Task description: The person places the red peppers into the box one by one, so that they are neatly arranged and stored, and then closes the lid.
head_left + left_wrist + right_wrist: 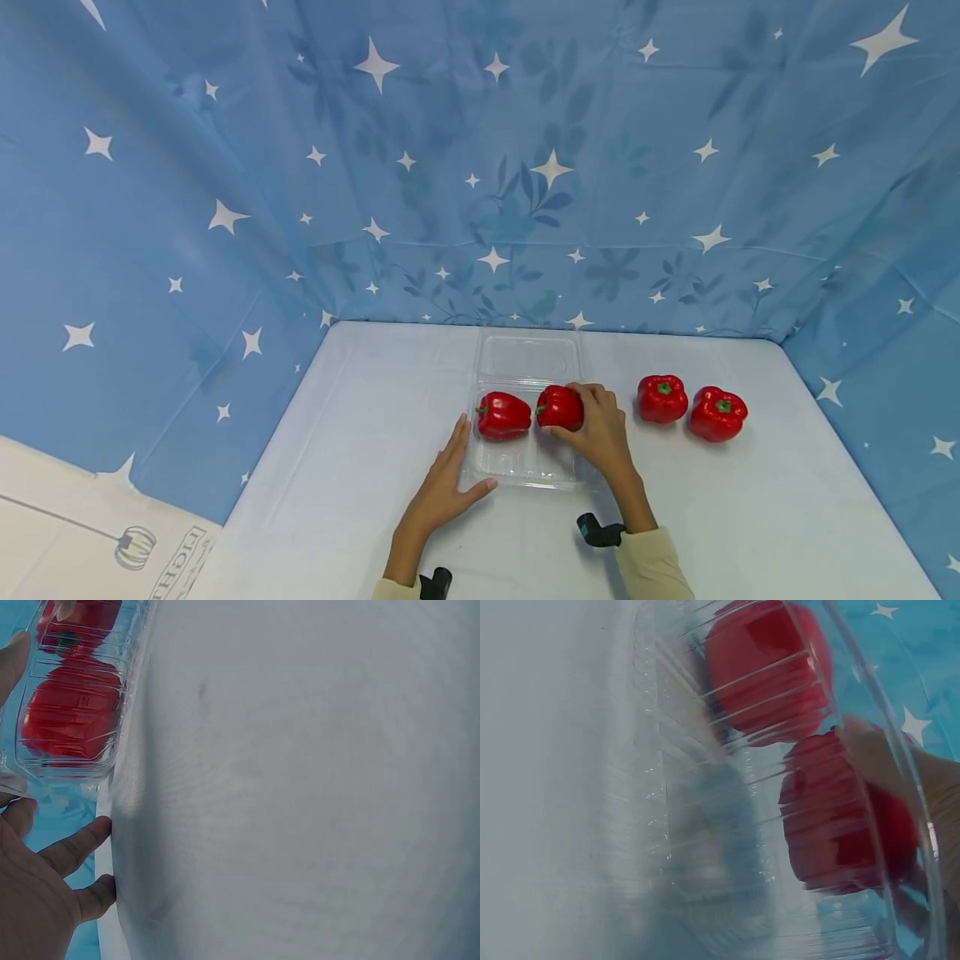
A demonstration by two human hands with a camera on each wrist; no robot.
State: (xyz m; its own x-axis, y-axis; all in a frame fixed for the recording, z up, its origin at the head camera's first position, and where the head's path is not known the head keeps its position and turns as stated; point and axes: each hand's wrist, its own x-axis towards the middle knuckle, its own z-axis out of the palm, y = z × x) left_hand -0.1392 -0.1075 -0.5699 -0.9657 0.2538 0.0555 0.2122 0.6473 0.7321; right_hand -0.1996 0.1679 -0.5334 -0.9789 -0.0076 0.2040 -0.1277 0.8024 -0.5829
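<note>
A clear plastic clamshell box (517, 467) lies on the table with its lid (528, 354) folded back. One red bell pepper (504, 416) rests on its side in the left of the box, its stem to the left. My right hand (602, 429) grips a second red bell pepper (558, 407) at the right of the box, thumb below and fingers over the far side. In the right wrist view this pepper (832, 825) shows through the box wall. My left hand (441, 492) touches the box's left edge with fingers straight and thumb spread.
Two more red bell peppers, one (662, 398) beside the other (717, 414), stand stem up on the white table (360, 417) to the right of the box. A blue star-patterned curtain (450, 167) hangs behind the table and along its sides.
</note>
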